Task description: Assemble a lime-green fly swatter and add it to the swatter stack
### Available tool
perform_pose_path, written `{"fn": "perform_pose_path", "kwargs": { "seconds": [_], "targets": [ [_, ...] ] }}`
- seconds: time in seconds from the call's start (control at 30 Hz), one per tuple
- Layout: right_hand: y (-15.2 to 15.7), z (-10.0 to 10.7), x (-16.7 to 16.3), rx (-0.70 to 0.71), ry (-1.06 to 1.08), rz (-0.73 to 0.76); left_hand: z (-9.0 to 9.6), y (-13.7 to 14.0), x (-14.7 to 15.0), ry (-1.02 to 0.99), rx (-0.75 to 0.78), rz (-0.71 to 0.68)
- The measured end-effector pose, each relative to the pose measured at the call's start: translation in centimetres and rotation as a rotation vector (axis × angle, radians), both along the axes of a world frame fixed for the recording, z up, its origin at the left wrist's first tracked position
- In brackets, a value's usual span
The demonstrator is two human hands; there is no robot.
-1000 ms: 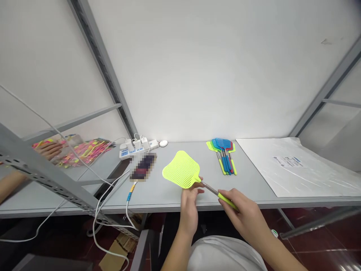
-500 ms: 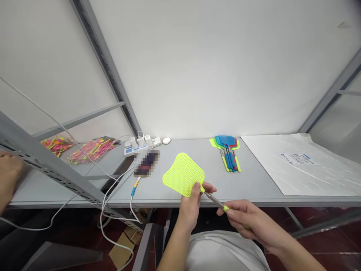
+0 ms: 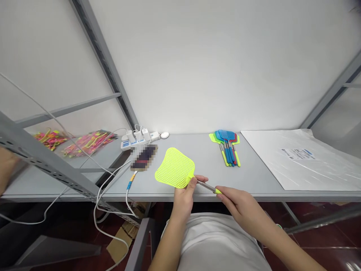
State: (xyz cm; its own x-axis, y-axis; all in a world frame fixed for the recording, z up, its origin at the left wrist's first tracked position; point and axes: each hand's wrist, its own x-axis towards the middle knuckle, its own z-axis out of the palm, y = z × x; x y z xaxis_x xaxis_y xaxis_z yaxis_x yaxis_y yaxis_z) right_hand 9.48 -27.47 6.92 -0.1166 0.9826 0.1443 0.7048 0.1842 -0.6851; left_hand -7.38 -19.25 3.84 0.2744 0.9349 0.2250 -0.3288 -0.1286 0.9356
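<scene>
A neon yellow-green fly swatter (image 3: pixel 176 168) with a perforated paddle is held over the front edge of the table, paddle to the left. My left hand (image 3: pixel 184 194) pinches it at the neck, thumb on top where the paddle meets the metal shaft. Around the yellow-green handle end, my right hand (image 3: pixel 237 203) is closed, covering most of the grip. Farther back on the table lies a bundle of fly swatters (image 3: pixel 227 146) in blue, green, red and yellow-green, their paddles toward the wall.
At right a large white wrapped sheet (image 3: pixel 299 162) covers the grey table (image 3: pixel 203 154). A power strip (image 3: pixel 138 142), a blurred device (image 3: pixel 143 158) and white cables lie left. Beyond the metal shelf post (image 3: pixel 56 165) are bags of colourful items (image 3: pixel 88 143) and another person's hand (image 3: pixel 7 165).
The swatter and both hands have shifted slightly left and up in view. My right hand has turned more palm-down over the handle. The camera view has also moved slightly.
</scene>
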Motion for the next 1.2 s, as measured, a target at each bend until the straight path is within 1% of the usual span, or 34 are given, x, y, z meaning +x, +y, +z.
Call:
{"fn": "perform_pose_path", "kwargs": {
  "seconds": [0.1, 0.2, 0.33, 0.4, 0.5, 0.57, 0.67, 0.77, 0.8, 0.83, 0.87, 0.93, 1.0, 1.1, 1.17, 1.2],
  "targets": [
    [0.5, -0.6, 0.8, 0.011, -0.078, 0.015, -0.8, -0.3, 0.7, -0.119, -0.036, 0.150],
    [0.5, -1.2, 2.2, 0.046, -0.202, 0.040, -1.0, -0.3, 0.6, -0.206, -0.080, 0.233],
    [0.4, -2.1, 5.0, 0.179, -0.380, 0.061, -0.7, 0.2, -0.5, -0.300, -0.100, 0.361],
    [0.4, -2.4, 6.5, 0.235, -0.429, 0.051, -0.6, 0.6, -1.0, -0.297, -0.101, 0.401],
    [0.6, -2.7, 7.5, 0.280, -0.460, -0.004, -1.1, 0.8, -1.0, -0.237, -0.140, 0.347],
    [0.8, -2.6, 7.1, 0.287, -0.474, -0.048, -1.5, 0.6, -0.4, -0.181, -0.174, 0.298],
    [1.3, -2.1, 4.8, 0.290, -0.501, -0.097, -1.8, -0.2, 0.7, -0.063, -0.190, 0.230],
    [2.5, -1.6, 1.8, 0.342, -0.560, -0.035, -1.8, -1.3, 1.5, 0.013, -0.143, 0.044],
    [2.9, -1.5, 0.9, 0.381, -0.572, -0.009, -1.8, -1.5, 1.7, 0.004, -0.125, -0.002],
    [3.4, -1.4, 0.1, 0.427, -0.576, 0.009, -1.8, -1.8, 1.8, -0.019, -0.113, -0.017],
    [3.8, -1.4, -0.6, 0.464, -0.573, 0.024, -1.8, -1.9, 1.8, -0.050, -0.104, 0.001],
    [4.3, -1.3, -1.5, 0.518, -0.565, 0.038, -1.9, -2.2, 1.9, -0.106, -0.097, 0.108],
    [4.3, -1.4, -1.7, 0.537, -0.583, 0.035, -1.8, -2.3, 1.7, -0.122, -0.098, 0.212],
    [3.6, -1.9, -0.6, 0.513, -0.652, 0.020, -1.1, -1.8, 0.8, -0.181, -0.134, 0.367],
    [2.8, -2.4, 0.9, 0.461, -0.689, 0.016, -0.3, -1.0, -0.4, -0.300, -0.148, 0.502],
    [2.4, -2.6, 1.8, 0.434, -0.699, 0.019, 0.2, -0.4, -1.1, -0.359, -0.127, 0.536]
  ]
}}
